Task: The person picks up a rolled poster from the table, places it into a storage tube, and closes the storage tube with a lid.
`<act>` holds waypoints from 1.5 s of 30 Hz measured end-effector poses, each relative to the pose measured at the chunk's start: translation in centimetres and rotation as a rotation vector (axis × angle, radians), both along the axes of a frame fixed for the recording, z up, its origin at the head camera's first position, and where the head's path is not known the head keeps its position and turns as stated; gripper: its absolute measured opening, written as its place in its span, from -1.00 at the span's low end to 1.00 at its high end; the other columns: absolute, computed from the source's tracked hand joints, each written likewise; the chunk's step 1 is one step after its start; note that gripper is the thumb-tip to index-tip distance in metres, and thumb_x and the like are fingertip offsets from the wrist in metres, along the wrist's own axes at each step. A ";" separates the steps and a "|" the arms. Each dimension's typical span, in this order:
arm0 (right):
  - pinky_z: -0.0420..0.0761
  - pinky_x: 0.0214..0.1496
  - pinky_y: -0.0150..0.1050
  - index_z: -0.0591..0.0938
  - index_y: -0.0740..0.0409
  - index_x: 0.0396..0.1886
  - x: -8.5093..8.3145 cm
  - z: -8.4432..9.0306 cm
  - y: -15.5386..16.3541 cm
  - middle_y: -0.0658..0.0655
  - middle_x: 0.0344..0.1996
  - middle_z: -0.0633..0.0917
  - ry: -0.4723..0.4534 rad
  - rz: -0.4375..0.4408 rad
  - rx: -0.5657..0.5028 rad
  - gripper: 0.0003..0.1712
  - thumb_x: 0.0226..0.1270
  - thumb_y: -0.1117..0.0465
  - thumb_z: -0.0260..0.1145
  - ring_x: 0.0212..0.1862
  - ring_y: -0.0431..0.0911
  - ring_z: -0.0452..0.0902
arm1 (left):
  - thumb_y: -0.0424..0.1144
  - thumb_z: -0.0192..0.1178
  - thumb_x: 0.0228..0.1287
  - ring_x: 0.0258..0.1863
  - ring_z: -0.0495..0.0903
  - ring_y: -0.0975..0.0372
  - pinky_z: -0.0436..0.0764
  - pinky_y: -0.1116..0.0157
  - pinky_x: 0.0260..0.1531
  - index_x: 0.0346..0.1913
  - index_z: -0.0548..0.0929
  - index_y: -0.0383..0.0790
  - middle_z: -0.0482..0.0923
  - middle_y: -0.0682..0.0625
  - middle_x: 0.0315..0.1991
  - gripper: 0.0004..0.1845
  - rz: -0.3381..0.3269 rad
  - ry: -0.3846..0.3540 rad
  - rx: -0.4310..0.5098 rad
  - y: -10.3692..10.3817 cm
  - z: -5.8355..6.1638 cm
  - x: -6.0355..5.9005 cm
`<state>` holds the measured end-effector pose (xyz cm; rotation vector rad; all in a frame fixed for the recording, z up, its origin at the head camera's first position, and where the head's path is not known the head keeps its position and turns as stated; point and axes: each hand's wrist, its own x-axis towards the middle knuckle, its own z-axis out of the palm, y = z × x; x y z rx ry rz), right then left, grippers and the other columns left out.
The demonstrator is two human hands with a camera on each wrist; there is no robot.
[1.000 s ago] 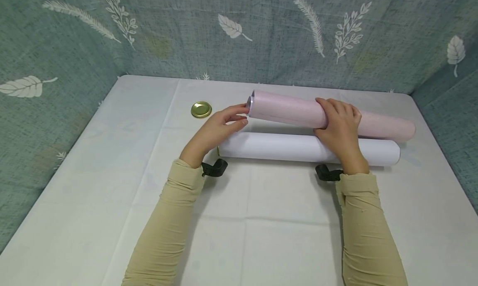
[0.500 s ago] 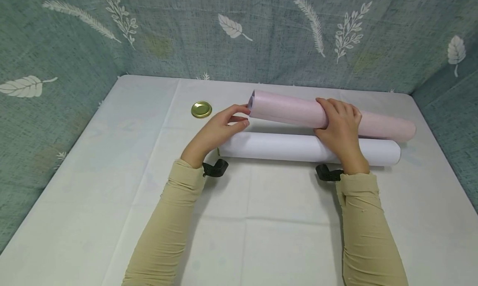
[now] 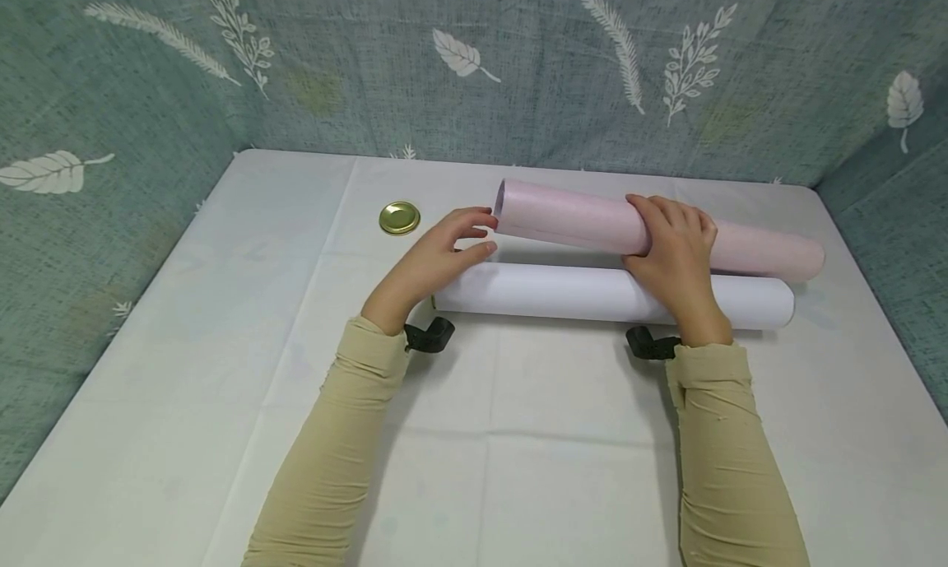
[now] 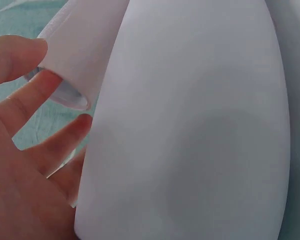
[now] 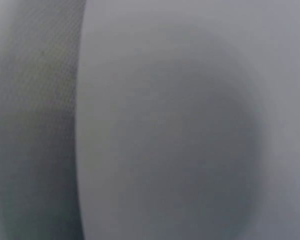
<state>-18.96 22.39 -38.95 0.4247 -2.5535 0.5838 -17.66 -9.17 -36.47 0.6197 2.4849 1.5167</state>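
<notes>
**Pink roll steadied at one end, gripped mid-length**

Hands work on the pink paper roll (image 3: 592,221), which lies across the far half of the table (image 3: 222,386), just behind and touching a white paper roll (image 3: 563,291) set parallel to it. The pink roll's left end sits slightly higher than its right, so it looks tilted or lifted a little at that end.

Right hand (image 3: 670,250) is curled over the top of the pink roll near its middle, fingers wrapped around the far side, thumb toward the white roll. Judgement: this grip keeps the tube from rolling or unwinding.

Left hand (image 3: 437,254) is relaxed and open, holding nothing; fingers (image 4: 32,97) reach toward the pink roll's open left end, one fingertip at its rim. In the left wrist view that end shows a thin layered edge, so the sheet is wound loosely with a hollow core. Judgement: fingers placed there suit evening up the end.

Pink roll surface is matte, pale, faintly textured, with a long seam line along its near side. Right wrist view is filled by blurred white and grey surfaces; nothing more to read there.

Gold metal lid (image 3: 399,217) lies apart, left of the rolls.
</notes>
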 end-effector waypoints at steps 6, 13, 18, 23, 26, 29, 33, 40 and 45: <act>-0.08 0.19 0.04 0.43 -0.01 0.15 0.0 0.1 0.0 0.16 0.03 0.46 -0.004 -0.003 0.001 -0.22 -0.22 0.34 0.40 0.10 0.12 0.23 | -0.21 0.06 0.27 0.17 0.28 0.03 0.27 0.08 0.12 0.13 0.38 -0.23 0.16 -0.08 0.26 -0.61 -0.006 -0.007 -0.041 0.6 2.3 1.5; -0.08 0.19 0.05 0.42 0.00 0.16 0.0 0.1 0.0 0.17 0.04 0.46 -0.018 -0.004 0.003 -0.21 -0.21 0.34 0.41 0.11 0.12 0.22 | -0.23 0.04 0.28 0.16 0.29 0.04 0.30 0.13 0.10 0.14 0.37 -0.24 0.19 -0.06 0.24 -0.61 -0.002 -0.009 -0.059 0.8 2.9 2.0; -0.10 0.21 0.05 0.41 -0.02 0.18 0.0 0.1 0.1 0.16 0.05 0.45 -0.029 -0.008 0.005 -0.20 -0.20 0.33 0.42 0.12 0.12 0.21 | -0.10 0.05 0.27 0.12 0.35 0.19 0.33 0.18 0.07 0.15 0.40 -0.08 0.22 0.09 0.22 -0.60 0.013 0.015 -0.072 0.5 0.8 0.6; -0.09 0.20 0.05 0.41 -0.02 0.17 0.0 0.1 0.1 0.16 0.05 0.45 -0.025 -0.011 0.007 -0.20 -0.21 0.32 0.41 0.11 0.12 0.22 | 0.03 0.03 0.26 0.03 0.40 0.32 0.39 0.25 0.00 0.11 0.45 0.10 0.33 0.26 0.12 -0.63 0.080 0.044 -0.086 0.1 -0.1 0.1; -0.09 0.20 0.05 0.42 -0.02 0.16 0.0 0.1 0.1 0.16 0.05 0.45 -0.022 -0.008 0.004 -0.21 -0.21 0.32 0.41 0.11 0.12 0.22 | 0.09 -0.03 0.26 0.00 0.40 0.35 0.40 0.26 -0.06 0.07 0.47 0.21 0.38 0.30 0.06 -0.66 0.127 0.048 -0.085 -0.2 -0.2 0.1; -0.09 0.20 0.05 0.42 -0.02 0.16 -0.1 0.0 0.1 0.16 0.05 0.45 -0.017 -0.005 0.003 -0.21 -0.21 0.32 0.42 0.11 0.12 0.22 | 0.13 -0.06 0.26 -0.04 0.41 0.37 0.43 0.28 -0.10 0.01 0.51 0.23 0.44 0.30 0.00 -0.68 0.159 0.053 -0.064 -0.6 -0.2 -0.1; -0.08 0.20 0.04 0.43 -0.01 0.15 -0.2 0.1 0.2 0.16 0.04 0.46 -0.008 -0.007 0.000 -0.22 -0.22 0.33 0.42 0.10 0.12 0.23 | 0.13 -0.04 0.25 -0.06 0.42 0.42 0.46 0.32 -0.11 -0.04 0.54 0.20 0.47 0.28 -0.05 -0.70 0.204 0.023 -0.025 -1.4 -0.2 -0.5; -0.06 0.18 0.06 0.44 -0.01 0.14 -0.4 0.2 0.2 0.16 0.02 0.47 0.005 -0.003 0.003 -0.23 -0.23 0.33 0.40 0.08 0.13 0.24 | 0.03 -0.01 0.27 -0.06 0.39 0.36 0.36 0.28 -0.06 -0.11 0.59 0.11 0.50 0.20 -0.11 -0.76 0.430 0.057 -0.048 -3.3 -1.0 -1.4; -0.06 0.19 0.07 0.43 -0.02 0.15 -0.3 -0.1 0.2 0.14 0.03 0.47 -0.016 -0.006 0.013 -0.23 -0.22 0.31 0.41 0.09 0.12 0.24 | -0.03 0.03 0.26 -0.07 0.43 0.32 0.39 0.25 -0.11 -0.09 0.58 0.01 0.53 0.14 -0.11 -0.75 0.587 0.088 -0.026 -4.7 -1.9 -1.8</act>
